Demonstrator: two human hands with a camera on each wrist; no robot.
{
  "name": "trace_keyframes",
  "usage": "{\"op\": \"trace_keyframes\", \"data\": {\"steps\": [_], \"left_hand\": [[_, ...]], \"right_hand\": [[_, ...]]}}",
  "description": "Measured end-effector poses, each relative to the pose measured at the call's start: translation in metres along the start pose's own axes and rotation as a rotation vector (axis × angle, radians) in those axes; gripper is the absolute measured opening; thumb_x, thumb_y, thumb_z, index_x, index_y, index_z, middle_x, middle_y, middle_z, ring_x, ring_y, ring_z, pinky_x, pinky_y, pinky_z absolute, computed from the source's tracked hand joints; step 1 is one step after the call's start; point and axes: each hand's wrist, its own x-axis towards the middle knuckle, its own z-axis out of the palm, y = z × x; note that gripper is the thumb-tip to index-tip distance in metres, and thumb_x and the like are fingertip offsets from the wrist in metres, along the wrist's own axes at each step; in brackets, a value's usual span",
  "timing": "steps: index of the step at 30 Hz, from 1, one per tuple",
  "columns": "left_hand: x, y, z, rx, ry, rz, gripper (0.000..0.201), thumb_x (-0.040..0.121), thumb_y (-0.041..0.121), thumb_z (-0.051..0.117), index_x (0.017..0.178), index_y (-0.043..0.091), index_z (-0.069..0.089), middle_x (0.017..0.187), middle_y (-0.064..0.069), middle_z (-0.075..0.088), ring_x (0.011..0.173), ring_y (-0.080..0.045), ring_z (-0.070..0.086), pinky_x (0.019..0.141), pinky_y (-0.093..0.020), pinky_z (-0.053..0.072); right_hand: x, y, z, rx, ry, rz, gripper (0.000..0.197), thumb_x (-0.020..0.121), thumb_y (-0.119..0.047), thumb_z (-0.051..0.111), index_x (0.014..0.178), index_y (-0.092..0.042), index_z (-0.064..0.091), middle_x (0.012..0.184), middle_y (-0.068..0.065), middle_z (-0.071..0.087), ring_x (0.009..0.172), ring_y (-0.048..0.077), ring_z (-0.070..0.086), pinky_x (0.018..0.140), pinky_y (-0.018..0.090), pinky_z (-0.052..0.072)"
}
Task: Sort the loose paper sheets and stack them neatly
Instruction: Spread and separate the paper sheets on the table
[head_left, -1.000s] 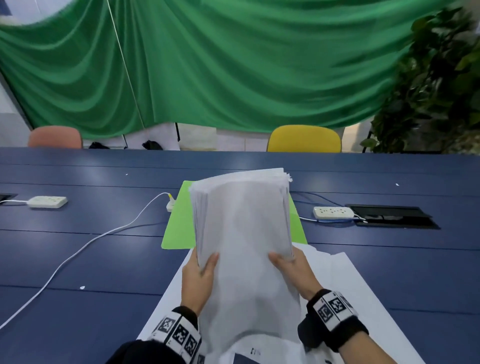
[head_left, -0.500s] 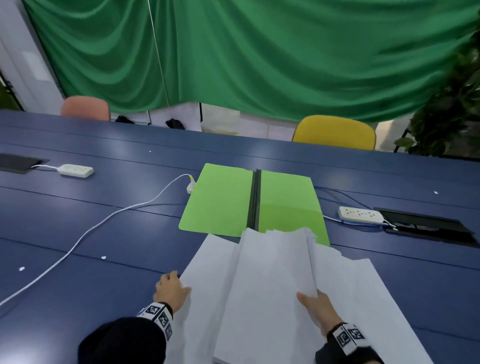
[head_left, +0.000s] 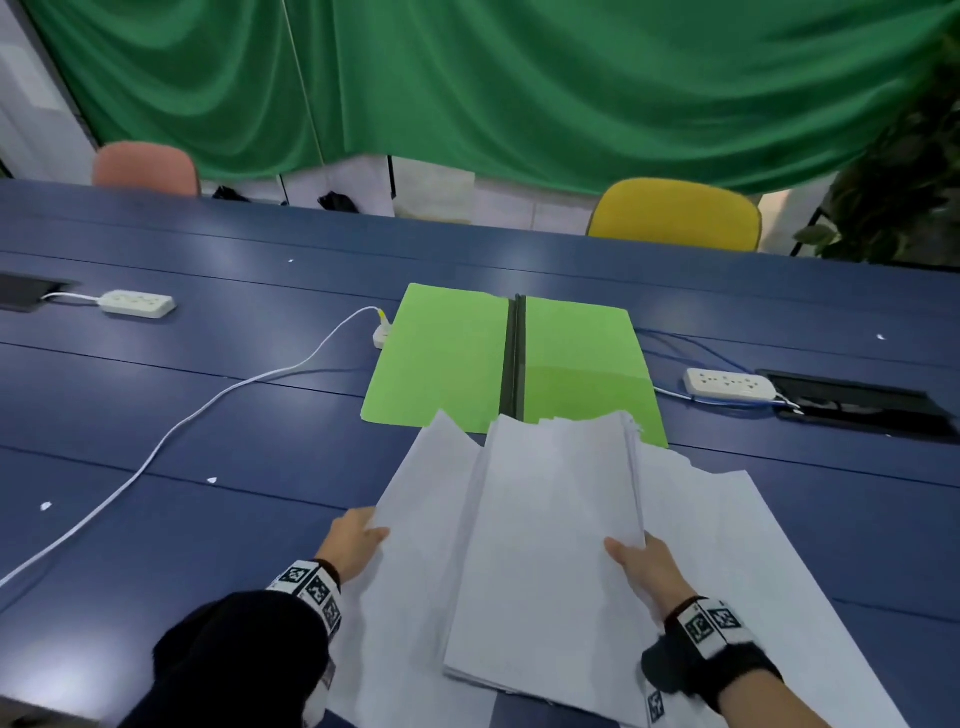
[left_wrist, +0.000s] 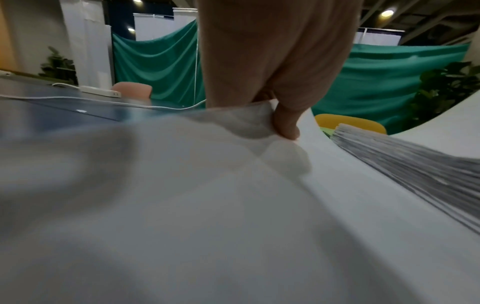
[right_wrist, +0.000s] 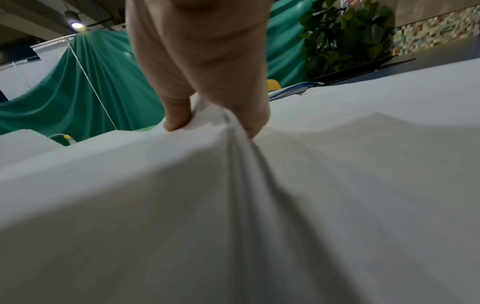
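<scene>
A thick stack of white paper sheets (head_left: 545, 545) lies near me on the blue table (head_left: 208, 415), its far edge uneven. My right hand (head_left: 641, 564) grips the stack's right edge, thumb on top (right_wrist: 179, 115). A loose white sheet (head_left: 421, 499) spreads out left of the stack. My left hand (head_left: 358, 540) pinches that sheet's left edge (left_wrist: 283, 121), with the stack's layered edge (left_wrist: 405, 164) to its right. More loose white sheets (head_left: 737, 551) lie under and to the right of the stack.
An open green folder (head_left: 509, 358) lies just beyond the papers. Power strips sit at the left (head_left: 137, 303) and right (head_left: 727, 383), with a white cable (head_left: 182, 415) crossing the table. Floor boxes, a yellow chair (head_left: 675, 215), a pink chair and a plant stand around.
The stack, held upright in both hands a second ago, now lies flat on the table. My left hand has let go of it and moved left to the loose sheet's edge.
</scene>
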Motion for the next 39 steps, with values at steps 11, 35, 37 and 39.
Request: {"op": "trace_keyframes", "data": {"steps": [11,35,37,39], "left_hand": [[-0.016,-0.020,-0.001,-0.365,0.189,-0.265,0.022,0.090,0.009,0.057,0.107,-0.003,0.064,0.105,-0.017,0.066,0.100,-0.031,0.060,0.086,-0.033,0.045],[-0.052,0.032,-0.042,-0.385,0.270,0.281,0.024,0.086,0.011,0.063,0.098,0.030,0.055,0.085,0.023,0.068,0.081,0.009,0.062,0.077,-0.016,0.048],[-0.062,0.050,-0.069,-0.347,0.288,0.421,0.023,0.086,0.014,0.065,0.093,0.033,0.054,0.081,0.030,0.066,0.074,0.013,0.060,0.068,-0.006,0.045],[-0.073,0.064,-0.091,-0.376,0.305,0.519,0.021,0.081,0.022,0.066,0.093,0.034,0.055,0.081,0.030,0.066,0.071,0.011,0.060,0.067,-0.007,0.046]], "right_hand": [[-0.031,-0.037,0.015,0.371,-0.198,-0.032,0.020,0.090,-0.008,0.054,0.108,-0.008,0.061,0.101,0.010,0.067,0.093,0.025,0.063,0.082,0.035,0.051],[-0.035,-0.065,0.131,-0.165,-0.403,-0.077,0.048,0.077,-0.028,0.075,0.107,-0.008,0.044,0.094,0.006,0.061,0.079,0.014,0.060,0.063,0.014,0.053],[-0.042,-0.086,0.131,0.009,-0.540,-0.112,0.067,0.066,-0.036,0.081,0.113,-0.009,0.041,0.093,-0.002,0.059,0.075,0.006,0.061,0.053,0.010,0.048],[-0.045,-0.111,0.133,0.125,-0.680,-0.199,0.084,0.053,-0.046,0.086,0.119,-0.010,0.047,0.104,-0.003,0.066,0.087,0.009,0.067,0.065,0.015,0.053]]}}
